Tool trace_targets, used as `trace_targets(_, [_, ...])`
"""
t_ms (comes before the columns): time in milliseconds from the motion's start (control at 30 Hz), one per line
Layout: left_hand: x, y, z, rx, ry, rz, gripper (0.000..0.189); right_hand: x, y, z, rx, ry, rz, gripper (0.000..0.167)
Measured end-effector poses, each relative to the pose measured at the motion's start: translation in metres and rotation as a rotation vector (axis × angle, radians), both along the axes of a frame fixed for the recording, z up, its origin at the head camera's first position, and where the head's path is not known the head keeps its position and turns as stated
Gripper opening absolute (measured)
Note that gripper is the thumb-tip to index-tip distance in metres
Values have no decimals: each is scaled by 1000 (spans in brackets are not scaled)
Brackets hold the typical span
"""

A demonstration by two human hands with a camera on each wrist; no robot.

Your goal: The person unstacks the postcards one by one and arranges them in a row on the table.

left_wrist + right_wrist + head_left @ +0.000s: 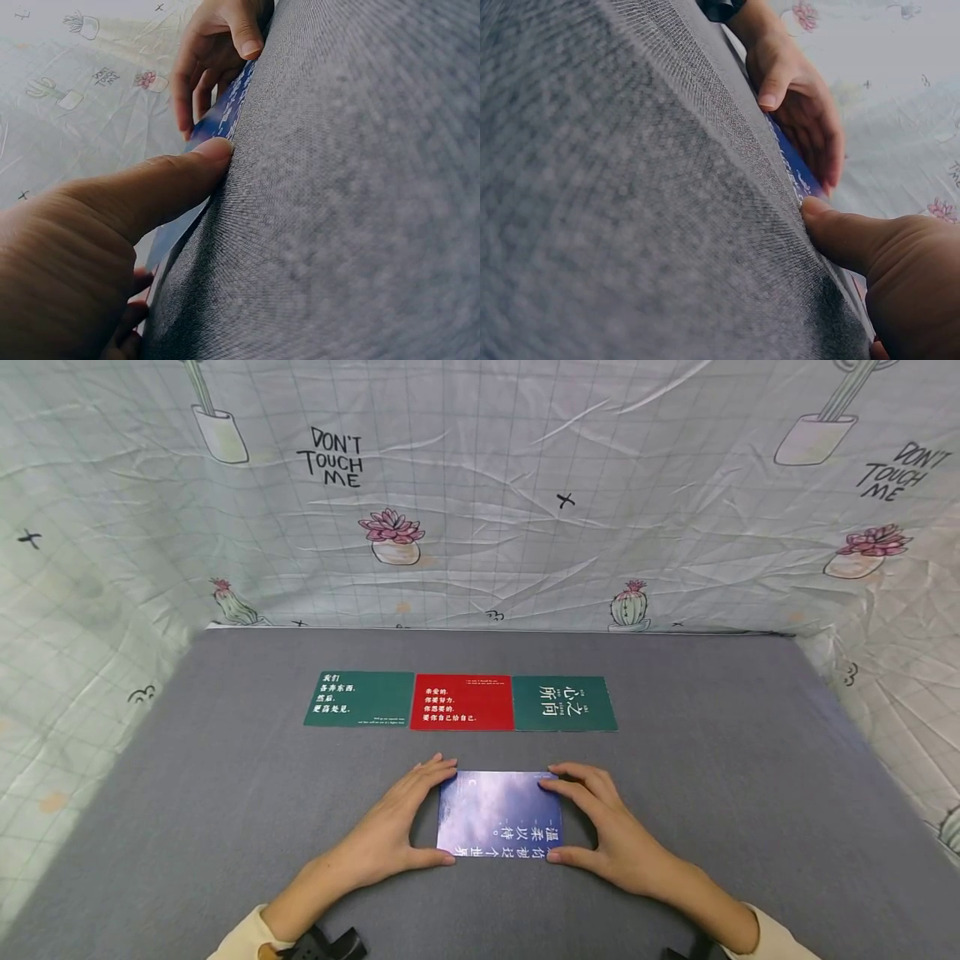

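A purple-blue postcard (495, 810) with white Chinese characters lies close over the grey cloth in front of me. My left hand (401, 822) grips its left end, thumb at the near corner and fingers at the far one. On the opposite end, my right hand (607, 827) holds the card the same way, its index finger over the top right part. In the left wrist view the left thumb (214, 150) presses the card's near edge. The right thumb (817, 210) does likewise in the right wrist view.
Behind the hands lie three cards side by side in a row: a green card (360, 700), a red card (462, 714) and another green card (562, 722). The grey tabletop (225, 827) ends at a patterned white curtain (480, 527), which also hangs along both sides.
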State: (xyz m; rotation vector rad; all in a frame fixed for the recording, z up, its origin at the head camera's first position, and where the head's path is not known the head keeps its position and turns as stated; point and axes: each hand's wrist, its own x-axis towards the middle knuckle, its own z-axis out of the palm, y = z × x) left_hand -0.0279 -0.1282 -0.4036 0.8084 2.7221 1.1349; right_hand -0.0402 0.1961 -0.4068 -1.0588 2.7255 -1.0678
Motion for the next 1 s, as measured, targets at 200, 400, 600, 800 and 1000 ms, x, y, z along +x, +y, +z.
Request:
trace_targets(200, [-1, -1, -4, 18, 68, -18, 95, 0, 0, -2, -19, 22, 11, 80])
trace_targets(400, [-3, -2, -8, 40, 108, -40, 98, 1, 0, -5, -15, 28, 14, 79])
trace_targets(600, [-3, -2, -7, 54, 104, -56, 98, 1, 0, -7, 3, 23, 20, 76])
trace_targets(800, [-2, -2, -7, 86, 106, -39, 95, 1, 0, -6, 31, 22, 24, 82])
trace_targets(1000, [-3, -2, -8, 144, 134, -36, 91, -2, 1, -4, 52, 39, 22, 88])
